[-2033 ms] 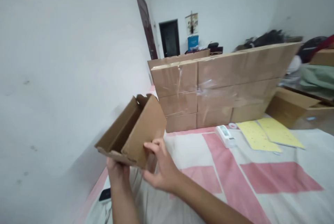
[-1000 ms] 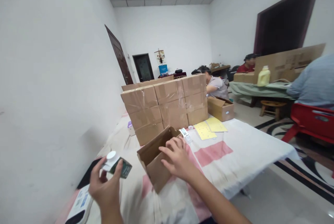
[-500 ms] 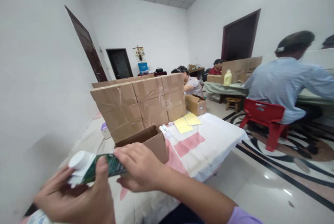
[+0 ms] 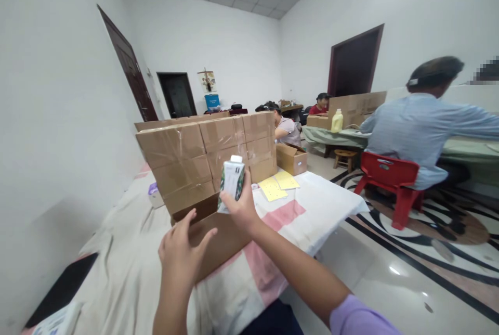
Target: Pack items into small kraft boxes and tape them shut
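Carton (image 4: 233,181) held upright above open box (image 4: 212,236).
Right hand (image 4: 240,205) grips the carton's base, long axis vertical; left hand (image 4: 180,252), fingers spread, rests on the box's near wall.

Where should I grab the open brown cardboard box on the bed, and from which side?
Grip the open brown cardboard box by its near wall's top edge, coming from above; the left hand already rests there, and the top is open, exposing that rim.
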Demonstrator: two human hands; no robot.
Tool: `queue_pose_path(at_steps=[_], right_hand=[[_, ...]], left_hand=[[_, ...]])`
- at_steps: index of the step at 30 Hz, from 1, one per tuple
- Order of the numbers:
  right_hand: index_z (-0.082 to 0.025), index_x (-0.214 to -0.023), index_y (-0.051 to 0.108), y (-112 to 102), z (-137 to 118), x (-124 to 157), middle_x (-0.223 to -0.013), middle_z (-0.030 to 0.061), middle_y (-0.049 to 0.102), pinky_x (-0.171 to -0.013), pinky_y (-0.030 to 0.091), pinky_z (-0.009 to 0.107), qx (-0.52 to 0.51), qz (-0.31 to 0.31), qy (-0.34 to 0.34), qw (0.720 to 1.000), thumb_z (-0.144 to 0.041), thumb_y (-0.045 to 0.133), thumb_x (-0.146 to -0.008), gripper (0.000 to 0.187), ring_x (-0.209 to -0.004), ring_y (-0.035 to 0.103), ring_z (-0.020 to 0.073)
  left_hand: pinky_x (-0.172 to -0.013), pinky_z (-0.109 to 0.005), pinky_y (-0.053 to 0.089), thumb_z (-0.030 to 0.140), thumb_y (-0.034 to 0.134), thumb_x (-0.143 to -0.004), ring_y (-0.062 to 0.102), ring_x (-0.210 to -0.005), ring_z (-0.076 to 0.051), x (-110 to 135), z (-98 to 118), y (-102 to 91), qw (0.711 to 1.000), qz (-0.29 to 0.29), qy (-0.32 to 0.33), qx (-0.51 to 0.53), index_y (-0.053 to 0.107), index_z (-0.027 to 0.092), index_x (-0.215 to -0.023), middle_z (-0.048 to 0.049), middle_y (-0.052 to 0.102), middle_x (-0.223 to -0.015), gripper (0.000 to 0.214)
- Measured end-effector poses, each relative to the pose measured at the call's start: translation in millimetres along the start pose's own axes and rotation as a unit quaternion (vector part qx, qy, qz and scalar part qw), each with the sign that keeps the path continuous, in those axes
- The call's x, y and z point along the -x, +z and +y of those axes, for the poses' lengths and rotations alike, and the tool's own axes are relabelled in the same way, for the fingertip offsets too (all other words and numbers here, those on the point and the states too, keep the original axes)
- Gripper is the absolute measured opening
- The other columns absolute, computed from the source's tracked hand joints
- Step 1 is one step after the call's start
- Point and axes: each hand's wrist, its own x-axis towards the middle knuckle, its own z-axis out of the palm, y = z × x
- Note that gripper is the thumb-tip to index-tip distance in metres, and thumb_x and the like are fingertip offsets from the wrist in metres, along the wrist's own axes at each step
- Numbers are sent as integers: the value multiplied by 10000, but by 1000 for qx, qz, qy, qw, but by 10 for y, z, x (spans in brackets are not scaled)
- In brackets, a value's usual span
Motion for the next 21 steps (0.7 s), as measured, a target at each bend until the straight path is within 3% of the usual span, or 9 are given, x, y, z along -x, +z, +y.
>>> queue_pose_path(at_steps=[3, 5, 9, 11, 13, 15, 18, 21], right_hand=[[-201, -1140, 486, 4, -91, -223, -1040, 53, 640, -837, 548, 327, -51, 27, 46, 997, -394, 712, -777, 470, -914, 652, 182], [-186, -1083, 508, 1, -109, -378, -1008, 50, 651, -825, 548, 331, -57, -3, 69, 996, -392, 743, -735, 468, -889, 654, 184], [-171, -1149, 481, -16, -71, -568, -1003, 44, 644, -751, 536, 319, 27, -138, 111, 984, -307, 744, -656, 575, -827, 642, 180], [-189, -1229, 442, -34, -66, -585, -1045, 37, 638, -735, 516, 301, 125, -254, 57, 957, -308, 776, -630, 696, -851, 637, 185], [-204, -1227, 461, -52, -85, -587, -1051, 30, 642, -735, 489, 286, 217, -402, -43, 888, -346, 798, -635, 696, -877, 629, 194], [-194, -1161, 521, -54, -111, -609, -987, 27, 655, -705, 460, 274, 288, -522, -119, 794, -382, 777, -682, 575, -845, 618, 195], [-170, -1112, 573, -25, -95, -682, -906, 34, 665, -629, 423, 262, 359, -616, -132, 688, -382, 734, -738, 459, -769, 601, 189], [-166, -1057, 623, -1, 47, -692, -938, 53, 691, -621, 427, 263, 398, -666, -103, 623, -331, 759, -713, 406, -791, 617, 197]], left_hand=[[-1046, -575, 342, 369, 542, -888, 554, -1205, -341, 28, -62, 65, 995, -64, 29, -75, 622, 321, -1271, -58, 705, -1233, 394], [-1014, -549, 327, 312, 485, -919, 573, -1155, -311, 63, -65, 53, 990, -90, 45, -103, 650, 337, -1192, -33, 713, -1198, 320], [-1011, -526, 270, 263, 482, -929, 618, -1032, -249, 141, -21, -8, 987, -67, 78, -126, 654, 324, -1087, 2, 729, -1087, 241], [-1005, -518, 255, 243, 485, -927, 624, -1004, -235, 171, -9, -26, 986, -51, 93, -132, 651, 316, -1073, 5, 731, -1050, 233], [-973, -496, 273, 250, 504, -919, 621, -1030, -241, 186, -14, -37, 985, -60, 97, -128, 659, 323, -1059, 6, 730, -1052, 221], [-919, -457, 313, 266, 527, -902, 613, -1058, -251, 186, -22, -50, 985, -89, 94, -114, 672, 329, -1017, 11, 729, -1064, 196], [-826, -388, 368, 264, 531, -883, 615, -1012, -247, 181, -19, -88, 985, -131, 80, -84, 674, 305, -946, 7, 722, -1016, 161], [-791, -347, 394, 247, 537, -869, 622, -943, -226, 195, -19, -135, 982, -164, 77, -50, 652, 288, -889, 15, 707, -944, 124]])
